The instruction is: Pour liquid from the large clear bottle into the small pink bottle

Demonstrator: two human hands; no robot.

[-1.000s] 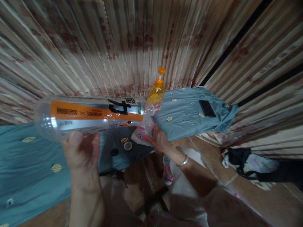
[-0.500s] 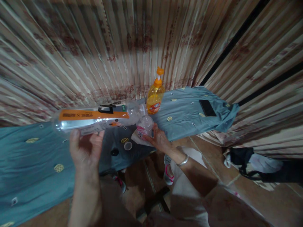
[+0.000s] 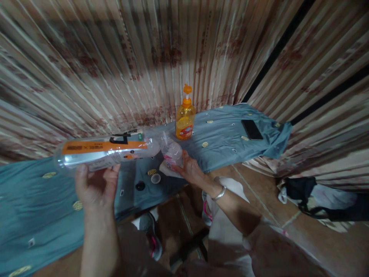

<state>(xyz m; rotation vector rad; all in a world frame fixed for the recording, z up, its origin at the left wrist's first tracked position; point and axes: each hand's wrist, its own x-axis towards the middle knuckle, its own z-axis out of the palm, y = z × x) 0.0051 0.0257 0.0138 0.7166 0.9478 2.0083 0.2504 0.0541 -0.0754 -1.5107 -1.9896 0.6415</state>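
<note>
A large clear plastic bottle (image 3: 106,148) with an orange and silver label lies sideways in my left hand (image 3: 98,184), its neck pointing right. My right hand (image 3: 190,169) is closed round a small clear bottle (image 3: 172,152) with a pink label, tilted so its top leans left toward the large bottle's mouth. The two mouths are close together; whether they touch I cannot tell. A white cloth or paper (image 3: 167,170) shows under the small bottle. Below them a black cap (image 3: 140,186) and a clear round cap (image 3: 155,178) lie on the teal cloth.
An orange pump bottle (image 3: 185,121) stands behind the small bottle. A black phone (image 3: 251,129) lies on the right part of the teal-covered bench (image 3: 221,146). A pleated curtain (image 3: 161,57) hangs behind it. Dark and pale fabric items (image 3: 319,196) sit on the floor at right.
Both bottles have shifted a little left along with my hands. The small bottle, more upright before, now leans left. The view has moved slightly too.
</note>
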